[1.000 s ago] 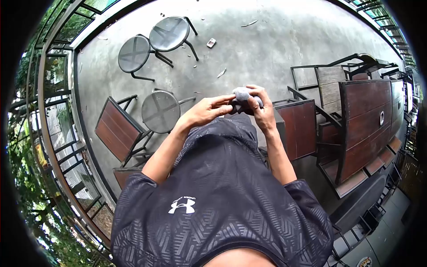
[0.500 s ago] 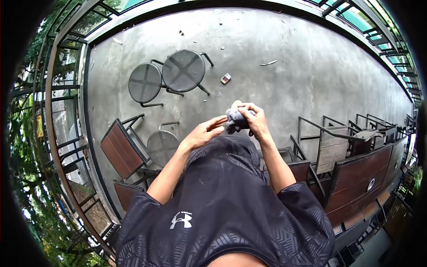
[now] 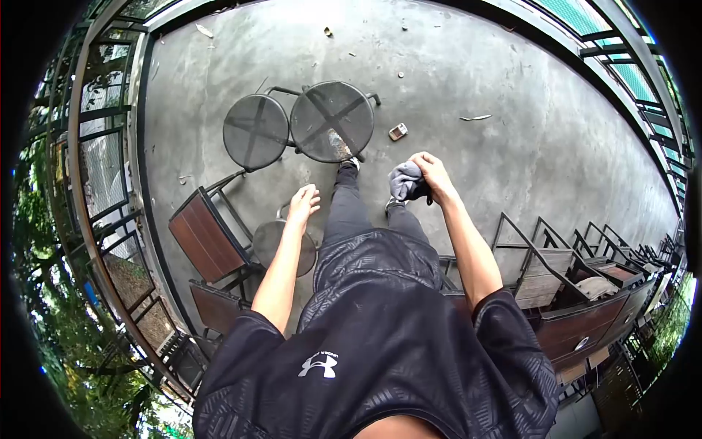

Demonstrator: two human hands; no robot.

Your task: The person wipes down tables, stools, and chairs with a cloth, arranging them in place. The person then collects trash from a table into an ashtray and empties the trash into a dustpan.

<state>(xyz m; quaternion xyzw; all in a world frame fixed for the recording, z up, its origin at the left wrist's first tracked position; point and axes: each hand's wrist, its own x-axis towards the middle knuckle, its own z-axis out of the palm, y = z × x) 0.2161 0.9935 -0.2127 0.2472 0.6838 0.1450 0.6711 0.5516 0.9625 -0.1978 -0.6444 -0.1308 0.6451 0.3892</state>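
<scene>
My right hand (image 3: 433, 175) is closed on a bunched grey and black cloth (image 3: 406, 181), which hangs from its fingers above my foot. My left hand (image 3: 303, 204) is apart from it, to the left of my legs, holding nothing, with its fingers loosely bent and partly spread. Ahead of my feet are two round black stools, the nearer to the middle (image 3: 333, 121) partly over my forward foot and the other (image 3: 256, 132) to its left.
A small box (image 3: 398, 132) lies on the grey floor (image 3: 439, 80). A third round stool (image 3: 284, 247) is by my left forearm, beside a brown wooden chair (image 3: 208, 234). Wooden tables (image 3: 585, 329) and chairs line the right; a metal railing (image 3: 88, 183) runs along the left.
My hands have moved apart, the right one keeping the cloth and the left one coming away empty. My legs now show, one foot forward, and the stools appear nearer.
</scene>
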